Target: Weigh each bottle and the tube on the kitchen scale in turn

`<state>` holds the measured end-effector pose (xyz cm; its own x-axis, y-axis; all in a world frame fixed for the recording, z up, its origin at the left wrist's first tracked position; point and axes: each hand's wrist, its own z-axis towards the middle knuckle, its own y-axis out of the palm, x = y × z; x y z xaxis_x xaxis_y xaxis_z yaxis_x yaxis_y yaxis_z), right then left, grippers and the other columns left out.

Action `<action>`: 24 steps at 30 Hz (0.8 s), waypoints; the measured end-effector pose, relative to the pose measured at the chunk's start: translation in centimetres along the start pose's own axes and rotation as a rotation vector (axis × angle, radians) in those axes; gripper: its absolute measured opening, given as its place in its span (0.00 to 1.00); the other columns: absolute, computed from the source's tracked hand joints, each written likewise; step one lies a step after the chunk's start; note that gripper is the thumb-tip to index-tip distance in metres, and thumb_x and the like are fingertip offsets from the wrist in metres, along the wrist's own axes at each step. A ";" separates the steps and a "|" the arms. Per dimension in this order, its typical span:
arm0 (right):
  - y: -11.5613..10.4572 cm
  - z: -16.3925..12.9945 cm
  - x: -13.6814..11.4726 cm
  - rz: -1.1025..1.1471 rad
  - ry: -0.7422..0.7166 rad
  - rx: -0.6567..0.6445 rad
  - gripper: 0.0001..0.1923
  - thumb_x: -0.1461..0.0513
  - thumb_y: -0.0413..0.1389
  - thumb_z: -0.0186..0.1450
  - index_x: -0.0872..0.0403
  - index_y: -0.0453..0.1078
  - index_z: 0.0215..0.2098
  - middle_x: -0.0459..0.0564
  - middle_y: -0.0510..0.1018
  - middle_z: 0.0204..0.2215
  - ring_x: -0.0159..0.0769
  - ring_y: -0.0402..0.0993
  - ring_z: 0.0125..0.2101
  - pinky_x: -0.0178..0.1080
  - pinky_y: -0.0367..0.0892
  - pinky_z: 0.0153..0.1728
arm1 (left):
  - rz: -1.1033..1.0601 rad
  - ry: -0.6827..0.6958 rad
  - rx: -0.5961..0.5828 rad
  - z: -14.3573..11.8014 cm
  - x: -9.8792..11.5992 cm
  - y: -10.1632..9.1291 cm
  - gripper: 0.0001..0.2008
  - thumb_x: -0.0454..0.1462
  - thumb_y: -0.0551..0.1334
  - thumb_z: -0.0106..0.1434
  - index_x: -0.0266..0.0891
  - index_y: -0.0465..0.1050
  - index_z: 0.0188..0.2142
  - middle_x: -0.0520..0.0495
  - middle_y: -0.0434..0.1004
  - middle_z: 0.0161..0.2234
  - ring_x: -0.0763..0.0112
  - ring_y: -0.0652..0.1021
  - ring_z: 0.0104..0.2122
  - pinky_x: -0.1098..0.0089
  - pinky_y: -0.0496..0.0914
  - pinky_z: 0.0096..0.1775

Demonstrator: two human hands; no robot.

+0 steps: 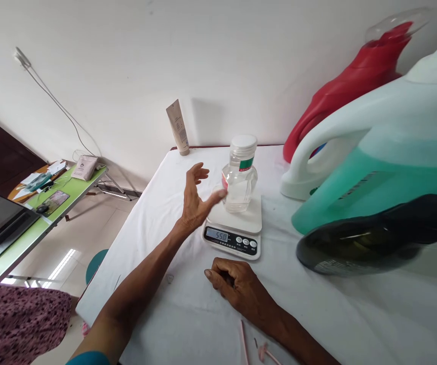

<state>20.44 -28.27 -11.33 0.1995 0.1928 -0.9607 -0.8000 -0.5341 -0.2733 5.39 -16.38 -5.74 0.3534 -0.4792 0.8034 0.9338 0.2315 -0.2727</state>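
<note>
A clear jar (237,190) with a white lid and a green-and-red label stands upright on the white digital kitchen scale (254,215), whose display reads 550. My left hand (197,200) is just left of the jar, open, thumb and fingers spread; the thumb tip overlaps the jar's edge, and I cannot tell whether it touches. In front of the scale, my right hand (237,284) rests on the white cloth with its fingers curled into a loose fist. Nothing shows in it.
To the right stand a red bottle (347,86), a large jug of green liquid (385,167) and a dark bottle (358,238). A beige tube (178,126) is at the back. Thin pink sticks (244,342) lie in front. A green table (61,203) with a laptop (0,223) is at left.
</note>
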 end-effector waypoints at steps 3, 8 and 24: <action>0.0 0.0 0.0 -0.005 -0.015 0.004 0.21 0.53 0.51 0.73 0.50 0.56 0.23 0.42 0.66 0.19 0.32 0.61 0.22 0.37 0.56 0.26 | 0.091 0.030 -0.125 0.2 2.2 1.4 0.44 0.52 0.77 0.52 0.45 0.62 0.63 0.34 0.69 0.63 0.46 0.72 0.61 0.49 0.66 0.61; 0.2 -0.1 0.2 -0.005 -0.027 0.010 0.22 0.53 0.50 0.74 0.50 0.56 0.23 0.42 0.66 0.19 0.33 0.62 0.22 0.38 0.56 0.26 | 0.129 -0.126 -0.163 0.9 1.7 3.3 0.32 0.45 0.79 0.52 0.44 0.67 0.51 0.40 0.79 0.48 0.54 0.81 0.46 0.56 0.74 0.47; 1.9 0.1 4.6 -0.037 -0.109 0.031 0.24 0.49 0.48 0.75 0.50 0.52 0.24 0.40 0.58 0.19 0.30 0.55 0.20 0.37 0.49 0.24 | 0.412 -0.307 0.181 18.1 -9.0 2.4 0.29 0.42 0.79 0.50 0.44 0.58 0.34 0.51 0.72 0.34 0.63 0.75 0.37 0.65 0.65 0.40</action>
<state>19.81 -28.31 -16.24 0.1681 0.3015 -0.9385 -0.8104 -0.4998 -0.3057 3.42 3.82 -4.05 0.6308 -0.0551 0.7740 0.6870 0.5035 -0.5240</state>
